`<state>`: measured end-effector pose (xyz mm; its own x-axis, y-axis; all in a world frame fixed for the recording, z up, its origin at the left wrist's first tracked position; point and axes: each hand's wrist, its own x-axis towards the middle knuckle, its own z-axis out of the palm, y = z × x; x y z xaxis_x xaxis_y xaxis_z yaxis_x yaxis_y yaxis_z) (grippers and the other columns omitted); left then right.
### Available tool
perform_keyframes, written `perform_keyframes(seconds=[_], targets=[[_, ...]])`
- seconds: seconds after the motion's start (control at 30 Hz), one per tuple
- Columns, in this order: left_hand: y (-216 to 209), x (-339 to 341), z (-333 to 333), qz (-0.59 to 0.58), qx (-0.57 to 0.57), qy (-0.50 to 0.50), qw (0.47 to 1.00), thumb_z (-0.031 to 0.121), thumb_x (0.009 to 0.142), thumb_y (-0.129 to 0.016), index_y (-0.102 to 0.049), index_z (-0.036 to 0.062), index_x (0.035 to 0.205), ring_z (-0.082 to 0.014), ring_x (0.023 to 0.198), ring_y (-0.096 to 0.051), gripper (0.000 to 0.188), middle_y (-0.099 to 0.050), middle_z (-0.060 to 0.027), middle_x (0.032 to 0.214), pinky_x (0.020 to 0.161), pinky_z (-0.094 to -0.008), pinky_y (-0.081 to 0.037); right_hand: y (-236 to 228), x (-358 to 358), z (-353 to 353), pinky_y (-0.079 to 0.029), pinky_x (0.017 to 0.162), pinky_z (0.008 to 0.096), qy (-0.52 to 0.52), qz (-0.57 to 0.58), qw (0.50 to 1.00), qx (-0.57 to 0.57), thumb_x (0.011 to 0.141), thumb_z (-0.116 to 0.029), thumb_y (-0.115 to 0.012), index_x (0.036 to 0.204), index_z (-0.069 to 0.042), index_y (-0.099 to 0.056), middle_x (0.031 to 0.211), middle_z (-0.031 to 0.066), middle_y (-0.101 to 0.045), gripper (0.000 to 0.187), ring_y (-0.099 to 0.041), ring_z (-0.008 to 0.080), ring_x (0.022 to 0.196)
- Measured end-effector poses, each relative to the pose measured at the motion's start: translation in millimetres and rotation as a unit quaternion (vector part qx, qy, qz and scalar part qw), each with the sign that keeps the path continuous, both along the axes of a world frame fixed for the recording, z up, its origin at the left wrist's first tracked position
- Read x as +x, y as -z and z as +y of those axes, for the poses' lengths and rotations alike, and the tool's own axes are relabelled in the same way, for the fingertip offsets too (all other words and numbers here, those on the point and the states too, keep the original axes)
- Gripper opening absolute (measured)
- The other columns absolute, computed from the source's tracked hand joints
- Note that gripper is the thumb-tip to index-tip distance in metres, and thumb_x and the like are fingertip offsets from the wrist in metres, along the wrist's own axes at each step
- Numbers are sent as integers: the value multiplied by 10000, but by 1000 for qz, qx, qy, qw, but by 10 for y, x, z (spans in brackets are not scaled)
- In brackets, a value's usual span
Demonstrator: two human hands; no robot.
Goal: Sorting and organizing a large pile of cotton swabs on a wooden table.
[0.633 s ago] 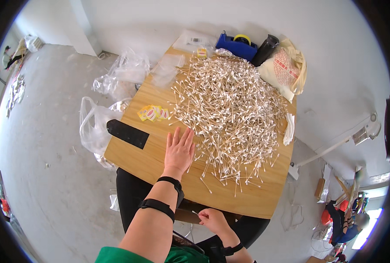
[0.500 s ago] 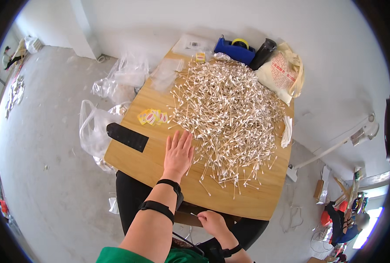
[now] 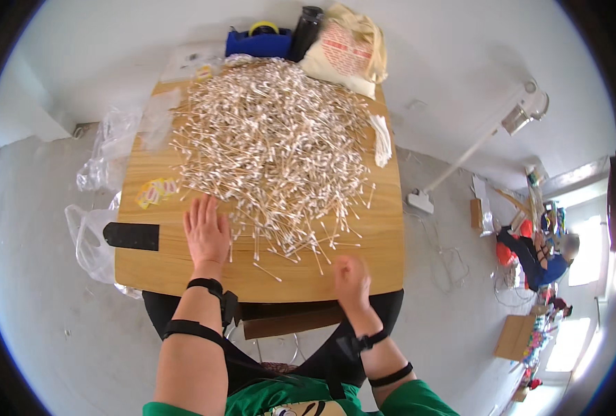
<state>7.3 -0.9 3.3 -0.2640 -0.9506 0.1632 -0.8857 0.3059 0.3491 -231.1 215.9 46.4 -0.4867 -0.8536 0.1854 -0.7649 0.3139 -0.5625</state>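
A broad heap of cotton swabs (image 3: pixel 273 139) covers much of the wooden table (image 3: pixel 176 274), with loose ones along its near edge. My left hand (image 3: pixel 207 229) lies palm down at the heap's near left edge, fingers stretched out and nothing in its grasp. Over the near right part of the table, my right hand (image 3: pixel 352 283) has its fingers curled in; it is slightly blurred, and what it holds, if anything, is hidden. Small yellow-and-white paper labels (image 3: pixel 157 193) lie left of the heap, beyond a flat black strip (image 3: pixel 133 236).
At the back stand a blue tape dispenser (image 3: pixel 258 43), a black bottle (image 3: pixel 306 33) and a cream cloth bag (image 3: pixel 346 52). A white bundle (image 3: pixel 381 141) lies at the right edge. Beneath the near edge is a brown cardboard box (image 3: pixel 293 323). Plastic bags (image 3: pixel 90 236) hang at the left.
My right hand has risen from below the table's near edge to above the tabletop; the swab it held no longer shows. My left hand stays flat by the heap. The view has turned right.
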Motion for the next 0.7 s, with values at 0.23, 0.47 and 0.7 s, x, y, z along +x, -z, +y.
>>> perform_keyframes(seconds=[0.23, 0.47, 0.7], targets=[[6, -77, 6, -5, -3, 3, 1000, 271, 962, -492, -444, 80, 1388, -274, 1396, -336, 470, -449, -55, 1463, 1164, -459, -217, 280, -659, -144, -459, 846, 437, 87, 38, 995, 18, 755, -25, -698, 1054, -31, -587, 995, 160, -573, 319, -544, 360, 967], [24, -95, 10, -2, -8, 10, 1000, 276, 962, -495, -439, 93, 1398, -275, 1389, -346, 476, -454, -51, 1459, 1163, -449, -225, 217, -449, -1064, -500, 768, 396, 23, -80, 996, -5, 798, -24, -676, 1028, -50, -622, 989, 146, -587, 238, -596, 321, 885], [11, -35, 18, 2, -15, 1, 1000, 264, 950, -520, -446, 98, 1395, -267, 1383, -359, 481, -463, -49, 1452, 1159, -448, -237, 163, -797, -727, -457, 885, 418, 159, -41, 986, -13, 858, -68, -607, 1055, -51, -635, 1021, 131, -614, 200, -568, 303, 1012]])
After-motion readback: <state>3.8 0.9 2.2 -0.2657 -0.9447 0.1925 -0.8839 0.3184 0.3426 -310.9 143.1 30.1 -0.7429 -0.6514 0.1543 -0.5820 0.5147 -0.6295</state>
